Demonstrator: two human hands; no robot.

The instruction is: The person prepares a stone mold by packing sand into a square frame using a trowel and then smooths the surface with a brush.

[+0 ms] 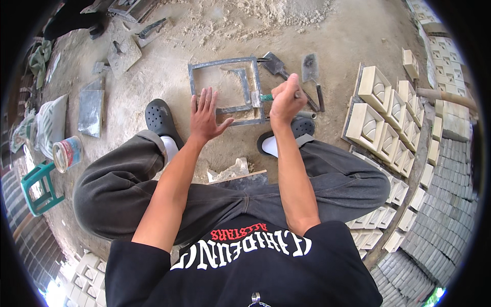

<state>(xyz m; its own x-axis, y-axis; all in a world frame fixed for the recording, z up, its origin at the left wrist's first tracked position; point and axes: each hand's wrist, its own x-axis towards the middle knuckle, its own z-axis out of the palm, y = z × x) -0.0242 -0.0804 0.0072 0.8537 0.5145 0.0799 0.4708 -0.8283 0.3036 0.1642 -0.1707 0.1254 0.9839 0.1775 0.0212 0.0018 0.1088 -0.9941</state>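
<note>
A square grey frame mold point(222, 62) lies on the dusty ground between my feet, with a smaller angled grey piece point(246, 86) inside it. My left hand point(205, 115) is open, its fingers spread over the frame's near left part. At the frame's right side, my right hand point(287, 100) is closed round a short tool point(266, 97) with a green section and a pale, flat head. That head rests at the frame's right bar; whether it is a brush or a scraper cannot be made out. Two trowels, one dark point(274, 64) and one grey point(310, 67), lie just beyond my right hand.
Pale molded blocks point(376, 123) stand stacked at the right. Loose powder point(286, 13) is heaped at the far side. At the left are a grey slab point(91, 112), a white sack point(52, 123), a bucket point(67, 153) and a green stool point(41, 189). A pale broken lump point(230, 171) sits near my legs.
</note>
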